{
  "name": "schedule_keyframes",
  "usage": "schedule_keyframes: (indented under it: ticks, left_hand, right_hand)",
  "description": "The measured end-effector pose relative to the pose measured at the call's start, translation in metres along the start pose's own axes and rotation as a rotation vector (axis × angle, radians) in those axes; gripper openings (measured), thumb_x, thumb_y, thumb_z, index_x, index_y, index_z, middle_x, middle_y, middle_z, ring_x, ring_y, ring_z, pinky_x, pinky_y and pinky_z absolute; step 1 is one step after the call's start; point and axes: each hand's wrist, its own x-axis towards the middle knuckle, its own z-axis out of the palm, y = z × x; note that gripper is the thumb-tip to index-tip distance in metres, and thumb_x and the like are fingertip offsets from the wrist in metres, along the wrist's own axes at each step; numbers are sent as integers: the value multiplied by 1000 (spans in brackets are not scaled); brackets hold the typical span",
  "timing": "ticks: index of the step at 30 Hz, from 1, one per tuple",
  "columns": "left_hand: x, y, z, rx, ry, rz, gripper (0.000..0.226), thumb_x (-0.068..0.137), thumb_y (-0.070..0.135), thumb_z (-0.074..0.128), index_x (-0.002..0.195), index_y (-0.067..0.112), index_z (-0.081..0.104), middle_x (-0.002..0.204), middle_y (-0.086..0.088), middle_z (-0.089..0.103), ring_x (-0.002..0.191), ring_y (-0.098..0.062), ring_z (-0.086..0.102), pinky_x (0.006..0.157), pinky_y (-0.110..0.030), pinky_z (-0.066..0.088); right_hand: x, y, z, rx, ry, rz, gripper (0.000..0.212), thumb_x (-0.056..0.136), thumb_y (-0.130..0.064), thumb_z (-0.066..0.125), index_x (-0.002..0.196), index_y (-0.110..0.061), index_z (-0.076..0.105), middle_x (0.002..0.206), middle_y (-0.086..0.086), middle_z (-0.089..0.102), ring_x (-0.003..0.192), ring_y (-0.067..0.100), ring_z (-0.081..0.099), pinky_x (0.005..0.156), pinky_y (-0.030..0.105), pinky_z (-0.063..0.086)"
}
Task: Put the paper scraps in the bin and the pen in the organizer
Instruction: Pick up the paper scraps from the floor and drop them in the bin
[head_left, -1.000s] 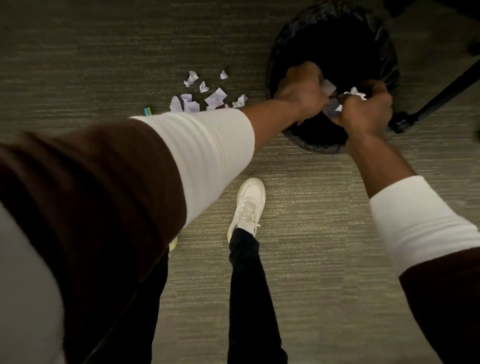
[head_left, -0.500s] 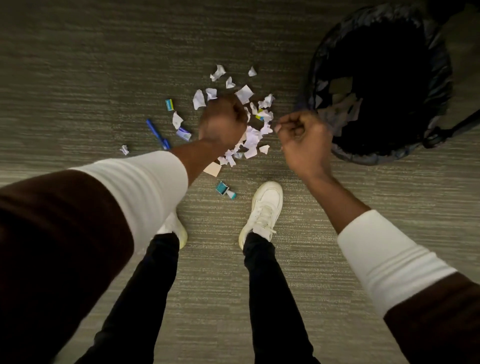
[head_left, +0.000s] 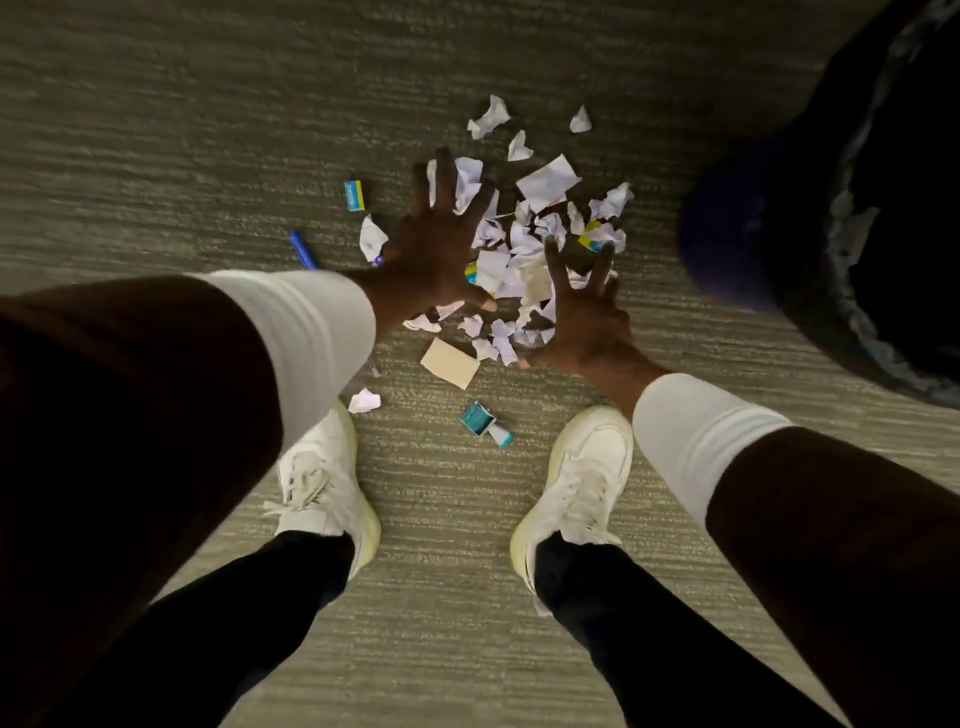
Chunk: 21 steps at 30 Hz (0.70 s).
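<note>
A heap of torn white paper scraps (head_left: 524, 239) lies on the carpet in front of my feet. My left hand (head_left: 436, 244) hovers over the heap's left side with fingers spread wide and holds nothing. My right hand (head_left: 582, 306) is over the heap's lower right, fingers also spread and empty. A blue pen (head_left: 303, 248) lies on the carpet to the left, partly hidden by my left sleeve. The black-lined bin (head_left: 883, 218) stands at the right edge, with scraps showing inside. No organizer is in view.
Small blue and yellow boxes (head_left: 355, 195) and a teal one (head_left: 480, 420) lie around the heap. A tan card (head_left: 450, 362) rests near its lower edge. My white shoes (head_left: 576, 478) stand just below the scraps on grey carpet.
Both hands left the bin, where they dropped scraps, and came back down to the heap. Their fists have opened into spread fingers. The view shifted left and down.
</note>
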Motion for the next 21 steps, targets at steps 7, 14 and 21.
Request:
schedule_keyframes:
  ticks: [7, 14, 21]
  left_hand:
    - [21, 5, 37, 44, 4, 85, 130, 57, 77, 81, 160, 34, 14, 166, -30, 4, 151, -59, 5, 106, -70, 41]
    - [-2, 9, 63, 20, 131, 130, 61, 83, 17, 75, 139, 18, 51, 148, -29, 39, 136, -55, 37, 87, -56, 58]
    - [-13, 2, 65, -84, 203, 193, 24, 81, 4, 66, 104, 7, 74, 126, -29, 57, 107, -50, 57, 85, -53, 56]
  right_hand:
    - [20, -15, 19, -170, 200, -46, 139, 67, -56, 90, 158, -48, -15, 168, 23, -23, 152, 57, 8, 96, 65, 52]
    - [37, -17, 15, -216, 275, -170, 81, 91, -23, 74, 157, -39, 30, 164, 23, 20, 149, 47, 26, 97, 54, 56]
    - [30, -13, 20, -101, 340, -230, 48, 83, -10, 78, 129, -15, 66, 144, 20, 55, 128, 41, 57, 101, 44, 55]
